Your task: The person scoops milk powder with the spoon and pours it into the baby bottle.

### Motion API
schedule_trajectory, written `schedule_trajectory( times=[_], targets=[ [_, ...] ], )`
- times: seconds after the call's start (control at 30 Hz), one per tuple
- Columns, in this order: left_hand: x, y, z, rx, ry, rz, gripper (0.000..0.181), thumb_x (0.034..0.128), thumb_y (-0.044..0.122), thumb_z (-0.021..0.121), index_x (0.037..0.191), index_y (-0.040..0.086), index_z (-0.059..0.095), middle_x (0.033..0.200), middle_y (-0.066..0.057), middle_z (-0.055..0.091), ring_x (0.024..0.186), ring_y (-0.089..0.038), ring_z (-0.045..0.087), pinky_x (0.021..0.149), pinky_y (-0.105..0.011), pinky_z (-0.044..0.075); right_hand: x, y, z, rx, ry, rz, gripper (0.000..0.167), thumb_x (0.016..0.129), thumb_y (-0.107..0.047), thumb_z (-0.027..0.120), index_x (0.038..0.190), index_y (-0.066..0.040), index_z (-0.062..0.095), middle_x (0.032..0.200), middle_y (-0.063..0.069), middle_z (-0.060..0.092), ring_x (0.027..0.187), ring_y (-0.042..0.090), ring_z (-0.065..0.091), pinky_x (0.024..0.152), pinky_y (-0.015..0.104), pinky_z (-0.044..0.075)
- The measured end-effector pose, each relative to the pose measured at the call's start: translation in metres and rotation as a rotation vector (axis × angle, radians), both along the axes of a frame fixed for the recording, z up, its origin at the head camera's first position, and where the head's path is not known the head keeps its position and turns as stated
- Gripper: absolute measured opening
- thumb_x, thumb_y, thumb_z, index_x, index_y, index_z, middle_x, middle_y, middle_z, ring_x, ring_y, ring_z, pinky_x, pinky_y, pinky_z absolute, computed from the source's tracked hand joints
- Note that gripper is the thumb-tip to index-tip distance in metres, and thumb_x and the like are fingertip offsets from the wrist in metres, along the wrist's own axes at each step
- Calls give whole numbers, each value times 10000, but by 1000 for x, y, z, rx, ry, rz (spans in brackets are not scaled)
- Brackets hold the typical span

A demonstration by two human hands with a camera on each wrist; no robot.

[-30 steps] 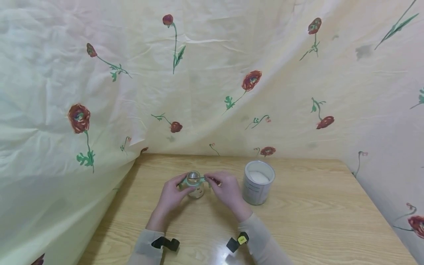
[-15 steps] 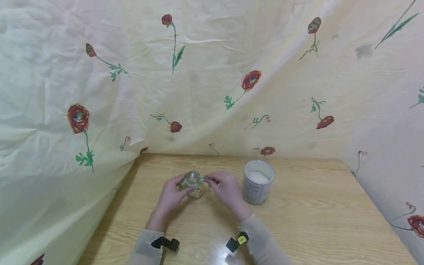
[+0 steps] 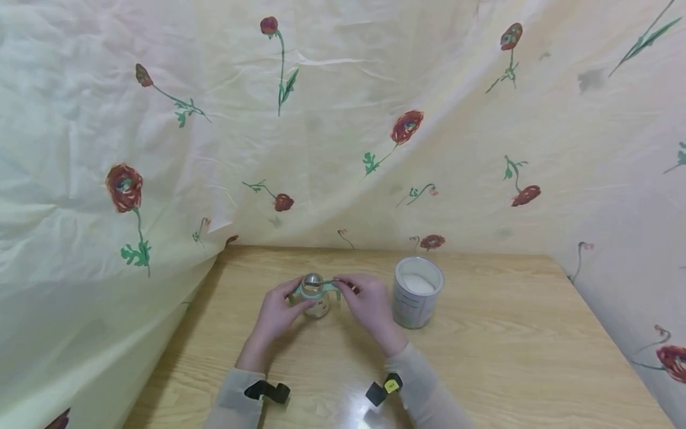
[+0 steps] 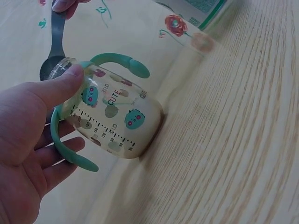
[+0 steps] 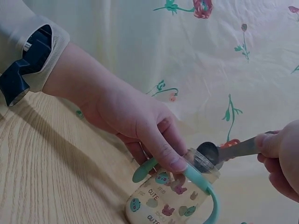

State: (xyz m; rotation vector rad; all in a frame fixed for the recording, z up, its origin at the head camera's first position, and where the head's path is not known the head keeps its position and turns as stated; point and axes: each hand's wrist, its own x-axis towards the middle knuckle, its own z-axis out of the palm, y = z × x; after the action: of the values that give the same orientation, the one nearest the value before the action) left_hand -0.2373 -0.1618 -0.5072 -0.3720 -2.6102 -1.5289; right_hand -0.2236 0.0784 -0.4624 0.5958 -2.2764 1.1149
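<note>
A clear baby bottle [image 3: 319,308] with mint-green handles and printed cartoon figures stands on the table. My left hand [image 3: 280,313] holds it round the neck, its thumb [image 4: 70,80] near the rim in the left wrist view. My right hand [image 3: 371,302] pinches the handle of a grey metal spoon [image 5: 240,148] between thumb and fingers. The spoon's round bowl lies at the bottle's open mouth, as the right wrist view shows. Whether the bowl holds anything cannot be told. Pale, yellowish contents show through the bottle wall.
To the right of my right hand stands an open can [image 3: 414,311] with white powder [image 3: 419,284] inside. Wood-grain table [image 3: 509,339] surrounds these things. A floral cloth [image 3: 343,149] hangs behind the table and along its left side.
The spoon's handle end and my right fingers have risen slightly, while the bowl remains at the bottle's mouth. My left hand keeps its hold on the bottle. The head view has shifted a little.
</note>
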Motion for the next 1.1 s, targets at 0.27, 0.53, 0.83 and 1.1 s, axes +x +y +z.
schedule_trajectory(
  times=[0.27, 0.53, 0.83, 1.1],
  targets=[
    [2, 0, 1, 8, -1, -5, 706, 879, 316, 900, 1493, 99, 625, 1494, -100, 632, 1397, -357, 575, 1189, -575, 430, 2, 3, 5, -173, 51, -32, 68, 937, -94, 843, 1003, -79, 842, 954, 38, 822, 747, 124, 753, 634, 215, 618],
    [4, 1, 7, 2, 15, -7, 802, 874, 324, 904, 1546, 63, 552, 1570, -146, 536, 1459, -393, 500, 1215, -570, 380, 6, 12, 15, -374, -24, -39, 77, 918, -71, 857, 994, -79, 848, 937, 13, 821, 729, 149, 745, 640, 220, 614],
    [10, 8, 23, 57, 139, 47, 809, 925, 239, 873, 1616, 121, 471, 1661, -104, 418, 1532, -364, 397, 1254, -557, 324, 16, 36, 22, -467, 15, -87, 81, 911, -45, 859, 991, -52, 851, 907, 49, 817, 660, 125, 709, 565, 165, 557],
    [18, 31, 37, 144, 298, 2, 857, 930, 237, 870, 1635, 67, 414, 1689, -109, 357, 1578, -326, 313, 1270, -540, 278, 24, 78, 32, -632, 41, -74, 96, 887, 141, 787, 959, 78, 799, 896, 110, 802, 708, 72, 708, 612, 145, 567]
  ],
)
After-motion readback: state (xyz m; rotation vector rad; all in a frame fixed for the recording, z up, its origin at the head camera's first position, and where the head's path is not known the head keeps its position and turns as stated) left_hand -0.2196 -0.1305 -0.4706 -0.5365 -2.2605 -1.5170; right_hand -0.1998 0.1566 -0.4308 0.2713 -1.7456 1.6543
